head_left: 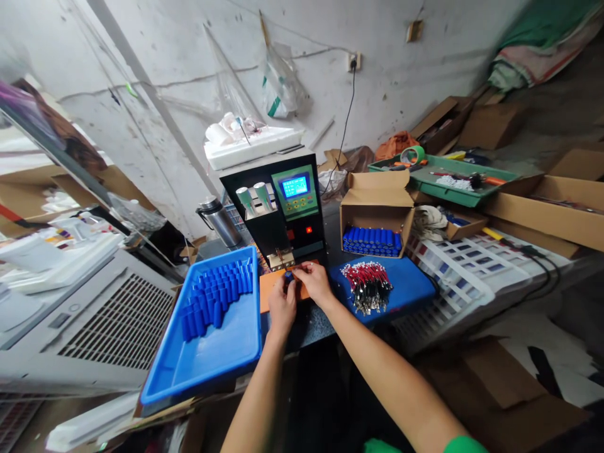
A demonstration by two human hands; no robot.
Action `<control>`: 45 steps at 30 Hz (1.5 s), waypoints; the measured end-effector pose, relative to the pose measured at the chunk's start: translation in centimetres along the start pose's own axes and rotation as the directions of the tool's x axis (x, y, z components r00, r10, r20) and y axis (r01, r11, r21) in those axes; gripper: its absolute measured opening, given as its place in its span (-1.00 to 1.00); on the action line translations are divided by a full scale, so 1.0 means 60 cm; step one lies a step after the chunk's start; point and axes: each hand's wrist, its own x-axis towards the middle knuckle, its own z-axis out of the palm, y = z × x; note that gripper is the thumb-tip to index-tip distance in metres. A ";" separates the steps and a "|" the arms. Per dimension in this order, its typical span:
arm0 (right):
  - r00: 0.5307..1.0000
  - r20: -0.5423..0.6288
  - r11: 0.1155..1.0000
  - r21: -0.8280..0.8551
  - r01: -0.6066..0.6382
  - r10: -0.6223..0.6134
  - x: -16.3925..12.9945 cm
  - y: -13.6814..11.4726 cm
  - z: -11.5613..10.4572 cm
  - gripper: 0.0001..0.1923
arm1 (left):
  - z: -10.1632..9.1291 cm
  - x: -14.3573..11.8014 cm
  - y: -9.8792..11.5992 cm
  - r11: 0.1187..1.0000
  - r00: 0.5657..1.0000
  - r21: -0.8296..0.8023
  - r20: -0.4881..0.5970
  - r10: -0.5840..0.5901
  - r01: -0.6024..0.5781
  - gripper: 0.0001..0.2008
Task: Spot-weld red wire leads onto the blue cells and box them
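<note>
My left hand [283, 306] is closed around a dark blue cylindrical battery cell [288, 275], held at the front of a black spot welder [296, 238]. Just to its right, my right hand [314, 281] pinches something at the cell's end; it is too small to make out. Both hands are over an orange board [267, 290], right below the welder's electrodes [282, 257]. On a blue pad [409, 286] to the right lies a bundle of red and black wire leads [368, 286] with white connectors.
A blue tray [221, 355] on the left holds many upright blue cells [217, 294]. Behind the pad, an open cardboard box [376, 200] contains stacked blue cells. A steel flask [221, 221] stands left of the welder. At right are a green tray [476, 168] and a white plastic crate [453, 277].
</note>
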 end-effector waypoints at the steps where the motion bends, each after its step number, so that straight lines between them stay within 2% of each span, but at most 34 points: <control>1: 1.000 -0.001 1.000 0.000 -0.001 0.001 0.001 0.000 0.000 -0.74 | 0.000 0.000 0.000 1.000 1.000 -0.002 -0.006 -0.002 0.002 -0.69; 8: 0.999 -0.009 0.994 -0.100 0.045 -0.046 0.004 -0.003 0.003 -0.75 | 0.004 0.004 -0.003 0.999 0.999 0.042 -0.052 -0.010 0.013 -0.68; 16: 0.999 0.015 0.992 -0.117 0.044 -0.042 0.000 -0.014 0.008 -0.83 | 0.004 0.005 -0.002 0.999 0.998 0.044 -0.058 -0.012 0.014 -0.68; 25: 1.000 0.003 0.976 -0.218 0.018 -0.018 0.002 -0.015 0.007 -0.86 | 0.005 0.006 -0.005 0.997 0.998 0.068 -0.066 -0.021 0.026 -0.68; 45: 0.999 0.005 0.978 -0.207 0.039 -0.039 0.001 -0.014 0.005 -0.86 | 0.008 0.005 -0.007 0.998 0.997 0.065 -0.073 -0.007 0.011 -0.69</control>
